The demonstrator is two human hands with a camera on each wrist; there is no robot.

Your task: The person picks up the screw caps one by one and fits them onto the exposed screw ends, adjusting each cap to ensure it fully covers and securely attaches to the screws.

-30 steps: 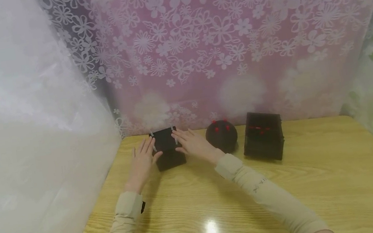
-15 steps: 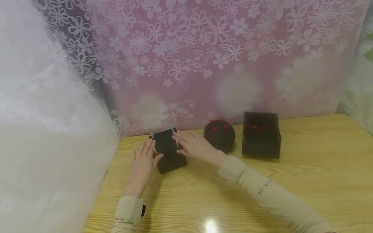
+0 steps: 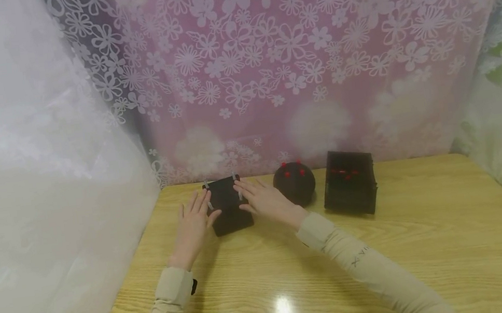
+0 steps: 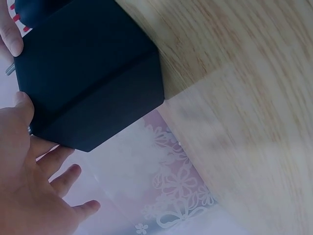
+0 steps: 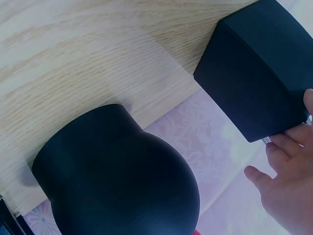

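A black angular display stand [image 3: 232,221] sits on the wooden table [image 3: 255,271] near its back edge. Slim silver pieces [image 3: 239,195] show at the two sides of its top. My left hand [image 3: 191,231] reaches to the stand's left side, fingers extended and fingertips at the silver piece there. From the right, my right hand [image 3: 273,202] does the same at the other side, thumb and fingers spread. In the left wrist view, the left thumb [image 4: 25,105] lies at the stand's edge with the other fingers loosely spread. Silver ends poke out beside the right fingers in the right wrist view.
A rounded black stand [image 3: 294,187] with small red pieces on it is right of my right hand. Further right stands a boxy black stand [image 3: 348,186] with a red piece across it. A pink floral curtain [image 3: 268,71] hangs behind, a pale sheet [image 3: 46,176] at left.
Both hands stay at the angular stand with almost the same finger positions. The head view has shifted slightly, so the stands on the right appear a little further left.
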